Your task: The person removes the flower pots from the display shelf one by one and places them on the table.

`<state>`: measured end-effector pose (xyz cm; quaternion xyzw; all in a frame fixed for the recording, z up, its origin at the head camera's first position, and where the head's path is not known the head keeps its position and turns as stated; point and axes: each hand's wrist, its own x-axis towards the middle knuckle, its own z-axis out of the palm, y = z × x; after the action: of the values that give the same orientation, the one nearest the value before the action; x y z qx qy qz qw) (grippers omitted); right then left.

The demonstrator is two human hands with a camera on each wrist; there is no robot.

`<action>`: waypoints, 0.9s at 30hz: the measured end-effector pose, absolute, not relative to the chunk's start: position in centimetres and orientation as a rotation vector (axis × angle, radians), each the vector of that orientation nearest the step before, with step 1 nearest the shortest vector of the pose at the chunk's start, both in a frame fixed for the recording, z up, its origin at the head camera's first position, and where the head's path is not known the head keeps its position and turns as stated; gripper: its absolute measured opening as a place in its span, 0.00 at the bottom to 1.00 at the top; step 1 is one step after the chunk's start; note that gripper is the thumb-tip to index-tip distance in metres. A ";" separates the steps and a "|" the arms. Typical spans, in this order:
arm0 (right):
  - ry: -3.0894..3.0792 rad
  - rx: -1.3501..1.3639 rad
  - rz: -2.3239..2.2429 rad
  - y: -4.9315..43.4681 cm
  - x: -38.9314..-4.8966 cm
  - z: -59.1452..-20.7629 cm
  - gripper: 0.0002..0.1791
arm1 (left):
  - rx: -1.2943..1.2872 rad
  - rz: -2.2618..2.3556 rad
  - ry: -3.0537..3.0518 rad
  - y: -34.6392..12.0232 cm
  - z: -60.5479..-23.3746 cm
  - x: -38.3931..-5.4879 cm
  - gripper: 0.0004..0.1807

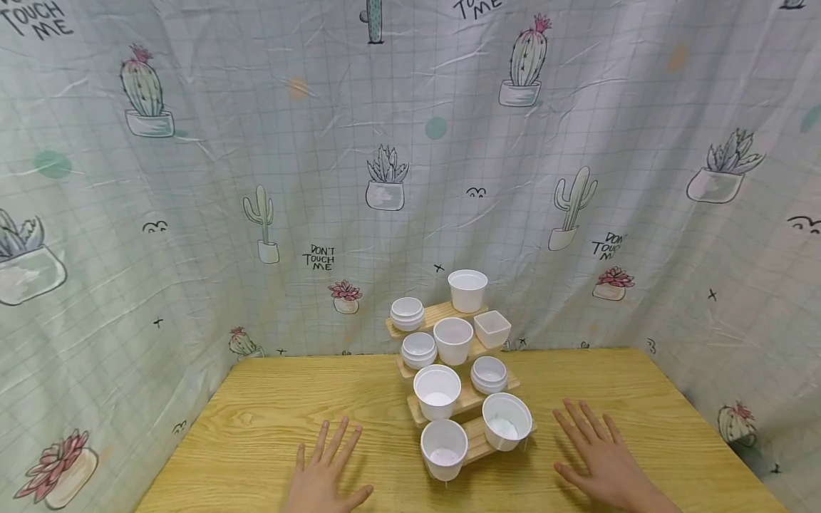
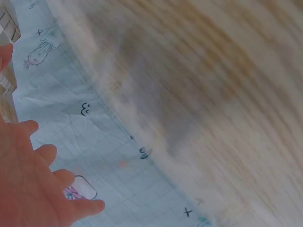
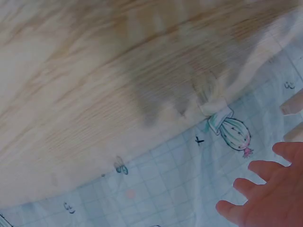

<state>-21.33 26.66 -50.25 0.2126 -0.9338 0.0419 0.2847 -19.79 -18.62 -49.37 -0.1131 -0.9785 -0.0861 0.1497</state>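
A stepped wooden stand (image 1: 477,434) with several tiers sits on the table, bearing several white pots. On its lowest tier are two round pots, a left one (image 1: 444,450) and a right one (image 1: 507,422), both with some white stuff at the bottom. A square pot (image 1: 492,329) and a tall pot (image 1: 467,291) stand higher up. My left hand (image 1: 326,470) is left of the stand with fingers spread, holding nothing. To the right of the stand, my right hand (image 1: 599,456) is likewise spread and holds nothing. Both wrist views show the fingers extended, apart from the pots.
The yellow wood-grain table (image 1: 269,406) reaches back to a pale curtain (image 1: 308,157) printed with cacti and lettering. That curtain also runs along the left and right sides. Low round pots (image 1: 489,375) stand among the taller ones.
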 end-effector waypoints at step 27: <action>-2.297 0.744 0.222 23.5 -20.8 -46.8 0.43 | -0.708 -0.351 -2.606 -14.7 -47.7 -20.2 0.56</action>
<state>-20.77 23.52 -46.79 0.2875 -0.8871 0.0857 0.3508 -20.20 -14.72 -47.74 -0.2543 -0.9361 -0.1259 0.2076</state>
